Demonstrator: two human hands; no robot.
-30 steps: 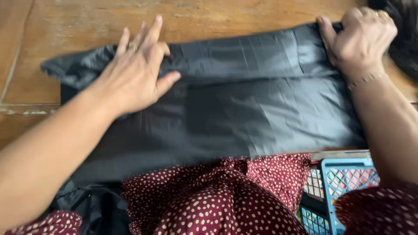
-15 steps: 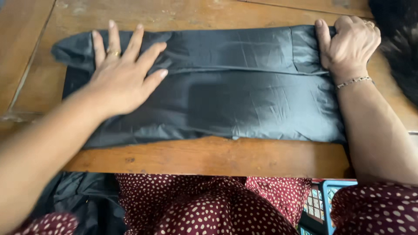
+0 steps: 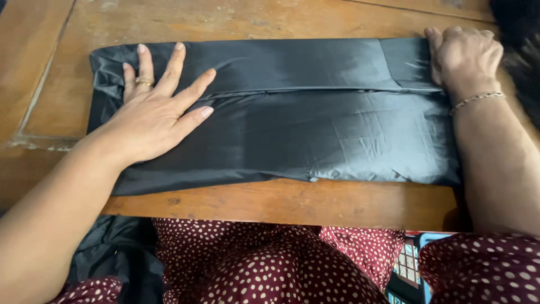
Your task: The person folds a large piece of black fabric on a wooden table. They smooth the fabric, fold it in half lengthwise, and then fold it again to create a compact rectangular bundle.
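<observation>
A shiny black folded cloth (image 3: 315,118) lies flat across a wooden table (image 3: 292,202), forming a long rectangle. My left hand (image 3: 154,110) rests palm down on its left end, fingers spread, a ring on one finger. My right hand (image 3: 464,59) presses on the cloth's upper right corner with the fingers curled over the edge; a thin bracelet circles that wrist. A folded band of the cloth runs along its top half.
More black cloth (image 3: 112,256) hangs below the table's near edge at the left. My lap in dark red dotted fabric (image 3: 270,264) fills the bottom. A blue basket (image 3: 410,270) shows at the lower right. Dark hair (image 3: 520,50) hangs at the upper right.
The cloth's near part, which hung over the table edge onto my lap, now lies wholly on the table as a narrower rectangle. Both hands stayed at its two ends.
</observation>
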